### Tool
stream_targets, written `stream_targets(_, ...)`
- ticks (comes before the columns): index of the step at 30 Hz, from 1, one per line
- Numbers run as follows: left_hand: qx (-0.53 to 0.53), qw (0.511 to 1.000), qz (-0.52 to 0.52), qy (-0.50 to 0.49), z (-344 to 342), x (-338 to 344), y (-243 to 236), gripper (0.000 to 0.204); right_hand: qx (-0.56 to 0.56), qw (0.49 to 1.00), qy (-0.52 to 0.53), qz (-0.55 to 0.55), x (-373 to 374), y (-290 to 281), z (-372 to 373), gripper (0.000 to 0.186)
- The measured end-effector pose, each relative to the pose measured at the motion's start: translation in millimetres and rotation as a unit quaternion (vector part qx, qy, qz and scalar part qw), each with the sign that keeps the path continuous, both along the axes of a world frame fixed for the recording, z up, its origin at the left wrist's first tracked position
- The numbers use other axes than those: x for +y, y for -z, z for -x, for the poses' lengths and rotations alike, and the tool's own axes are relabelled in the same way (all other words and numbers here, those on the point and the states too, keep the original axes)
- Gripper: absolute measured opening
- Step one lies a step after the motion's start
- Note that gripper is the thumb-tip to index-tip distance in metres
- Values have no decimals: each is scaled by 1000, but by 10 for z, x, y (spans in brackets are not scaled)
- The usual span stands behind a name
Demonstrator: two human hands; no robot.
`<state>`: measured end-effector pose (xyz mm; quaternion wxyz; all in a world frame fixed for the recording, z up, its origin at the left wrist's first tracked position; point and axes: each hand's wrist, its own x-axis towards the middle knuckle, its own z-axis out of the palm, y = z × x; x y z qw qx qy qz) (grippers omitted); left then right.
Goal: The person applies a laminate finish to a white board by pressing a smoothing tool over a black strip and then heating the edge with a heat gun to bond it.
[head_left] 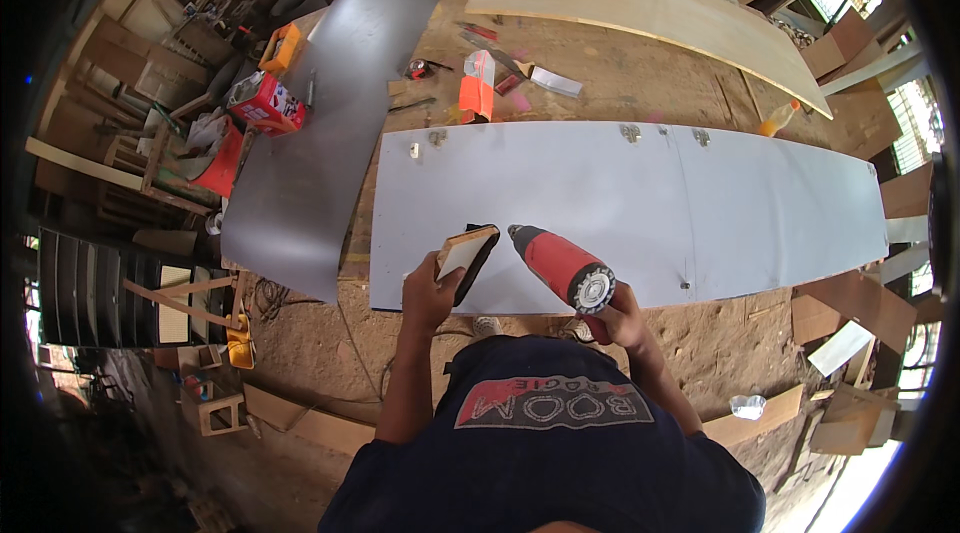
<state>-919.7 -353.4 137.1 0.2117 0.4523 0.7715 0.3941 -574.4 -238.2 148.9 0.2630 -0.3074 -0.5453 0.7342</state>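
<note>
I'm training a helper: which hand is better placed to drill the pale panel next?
Likely the right hand: it grips the red drill over the pale panel; the left hand holds a wood-edged piece.

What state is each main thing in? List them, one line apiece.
Left hand: closed around the block
Right hand: closed around the drill
Block: held, tilted
Drill: held, tip toward the block; running or not, cannot tell
Grey panel: lying flat
Pale board: lying flat
Dark sheet: lying flat
Red bucket: things inside
</note>
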Motion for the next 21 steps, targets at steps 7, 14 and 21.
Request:
stream_targets(7, 2, 1000, 17, -20, -24, 27, -41, 35, 9, 1000, -13, 15, 27, 38, -16, 27)
stream_targets(14, 9, 999, 4, -48, -30, 130, -197, 30, -8, 998, -38, 42, 95, 23, -39, 25)
stream_targets(21, 3, 998, -25, -52, -15, 172, -280, 27, -37, 996, -62, 42, 137, 49, -33, 39)
